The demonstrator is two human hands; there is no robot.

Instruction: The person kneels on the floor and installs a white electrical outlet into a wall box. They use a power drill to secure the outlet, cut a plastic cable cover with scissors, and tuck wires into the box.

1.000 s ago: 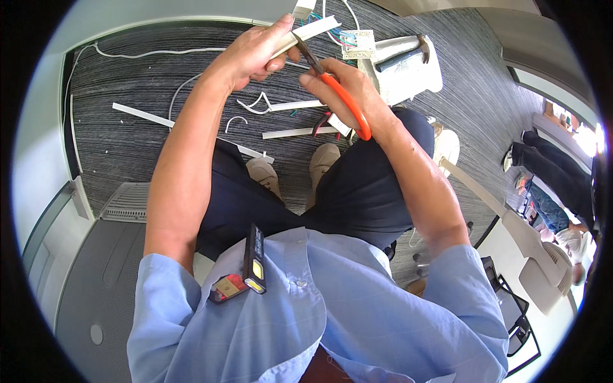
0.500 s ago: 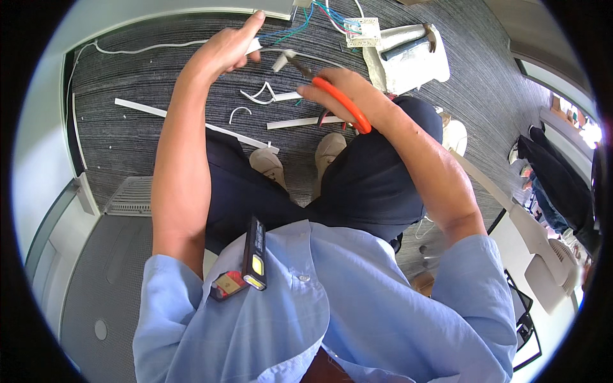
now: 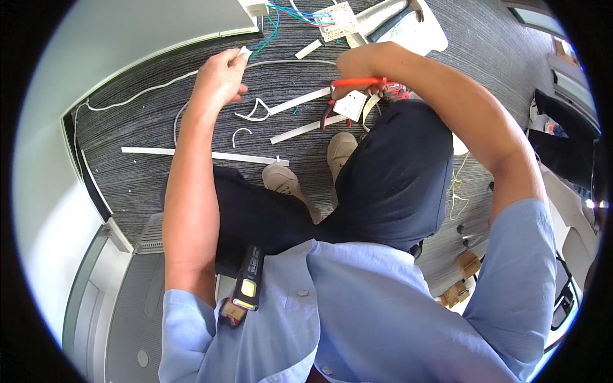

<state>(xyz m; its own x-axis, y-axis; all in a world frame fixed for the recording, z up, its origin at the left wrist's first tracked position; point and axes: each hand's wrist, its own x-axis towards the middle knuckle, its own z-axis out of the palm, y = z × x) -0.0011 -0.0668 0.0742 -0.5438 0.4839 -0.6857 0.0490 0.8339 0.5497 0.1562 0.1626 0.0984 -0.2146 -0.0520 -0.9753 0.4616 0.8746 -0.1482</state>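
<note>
My left hand (image 3: 220, 80) is out over the carpet by the grey panel, its fingers closed on a small white plastic trunking piece (image 3: 244, 53). My right hand (image 3: 352, 69) is bent down at the wrist, with its fingers curled around orange-handled pliers (image 3: 357, 82); their jaws cannot be made out. Just below that hand lie a white square faceplate (image 3: 350, 105) and a second tool with red and black handles (image 3: 327, 115). A short white trunking offcut (image 3: 308, 49) rests on the carpet between my hands.
Blue and green wires (image 3: 276, 29) run from the panel to a white socket back (image 3: 336, 22). Long trunking strips (image 3: 204, 155) and curled scraps (image 3: 254, 110) lie before my shoes (image 3: 281, 179). A hammer (image 3: 418, 9) lies on a pale bag (image 3: 412, 38). A red tool (image 3: 396, 91) sits near my right knee.
My right hand has drawn back from the left with the pliers, which have swung level near the faceplate. My left hand still grips the white piece. The view has shifted.
</note>
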